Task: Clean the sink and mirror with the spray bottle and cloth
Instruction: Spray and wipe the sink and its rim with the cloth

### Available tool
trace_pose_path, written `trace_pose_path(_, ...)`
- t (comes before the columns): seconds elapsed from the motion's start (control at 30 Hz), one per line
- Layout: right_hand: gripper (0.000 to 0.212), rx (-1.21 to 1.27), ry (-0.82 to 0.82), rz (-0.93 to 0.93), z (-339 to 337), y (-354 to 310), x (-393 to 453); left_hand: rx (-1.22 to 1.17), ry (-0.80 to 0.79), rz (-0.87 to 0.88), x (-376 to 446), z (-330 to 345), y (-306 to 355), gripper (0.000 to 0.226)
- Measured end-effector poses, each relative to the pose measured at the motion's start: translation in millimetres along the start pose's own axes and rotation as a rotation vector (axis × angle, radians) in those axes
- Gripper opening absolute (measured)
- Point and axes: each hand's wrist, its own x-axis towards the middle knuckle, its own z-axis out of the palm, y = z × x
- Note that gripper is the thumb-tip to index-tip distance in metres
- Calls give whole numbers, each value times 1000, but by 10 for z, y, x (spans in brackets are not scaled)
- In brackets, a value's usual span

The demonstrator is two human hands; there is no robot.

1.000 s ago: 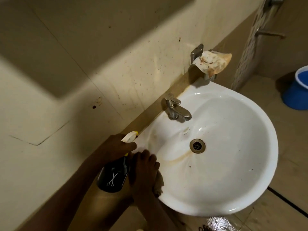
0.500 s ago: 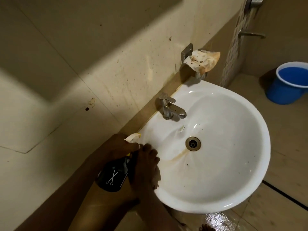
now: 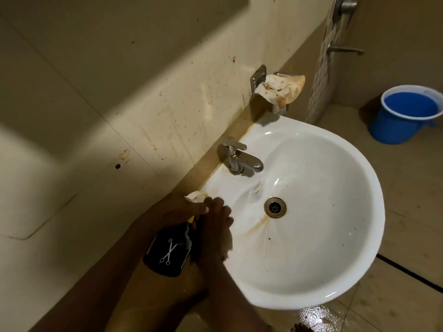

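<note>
The black plastic spray bottle with a white trigger head and a scissors logo (image 3: 169,254) is hanging just off the white ceramic sink (image 3: 335,271) at about eight o'clock from the round metal drain (image 3: 275,207), its nozzle pointing toward the sink's back ledge. The left hand (image 3: 177,209) is gripping the bottle's neck, fingers curled around the trigger. The right hand (image 3: 214,232) is lying against the bottle on the rim, and a pale cloth (image 3: 229,244) is showing beneath it; the fingers are looking bent over the cloth, but whether they are actually pinching it I cannot tell. A brown streak is running from the drain toward seven o'clock.

At eleven o'clock from the drain the chrome lever tap (image 3: 239,158) is standing; further out at twelve, a stained soap holder (image 3: 279,88) is hanging on the spattered wall. A blue plastic bucket (image 3: 405,113) is sitting at two o'clock on the floor.

Risks, as I judge them: with the hands this crowded, spray could be hitting the right hand instead of the sink, and the wet floor patch at six o'clock could be causing a slip. The mirror is not in view.
</note>
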Motion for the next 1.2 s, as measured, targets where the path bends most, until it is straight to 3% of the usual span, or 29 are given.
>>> trace_pose_path(0.07,27,-25,65,105,57,-6,302,-16,-34,42,-3,3,24,20)
trace_pose_path(0.13,3,-8,69,58,160,20,256,-1,-18,54,33,-45,18,22)
trace_pose_path(0.27,14,-53,-94,-51,25,10,-497,25,15,35,161,-162,32,26)
trace_pose_path(0.33,17,-22,-131,-87,59,42,-427,-8,9,51,217,-172,62,29)
trace_pose_path(0.43,32,-84,-104,-82,136,77,199,18,21,84,261,-184,70,37)
trace_pose_path(0.53,17,-237,50,42,128,60,715,14,32,85,314,-159,47,28)
trace_pose_path(0.57,15,-247,102,-2,148,59,711,23,21,65,321,-152,39,26)
trace_pose_path(0.63,19,-185,13,-68,88,120,358,45,-57,44,334,-133,57,24)
trace_pose_path(0.73,23,-111,-124,-21,44,152,-259,78,-115,27,376,-97,139,33)
trace_pose_path(0.9,23,-99,4,45,255,100,-112,154,-114,32,510,95,306,26)
trace_pose_path(1.0,31,-50,105,48,276,66,-174,72,-193,8,558,100,349,30)
trace_pose_path(1.13,44,-18,99,-40,148,145,-68,-129,-227,-17,571,24,368,32)
trace_pose_path(1.2,36,-83,59,-26,80,166,363,-224,-184,17,528,8,337,30)
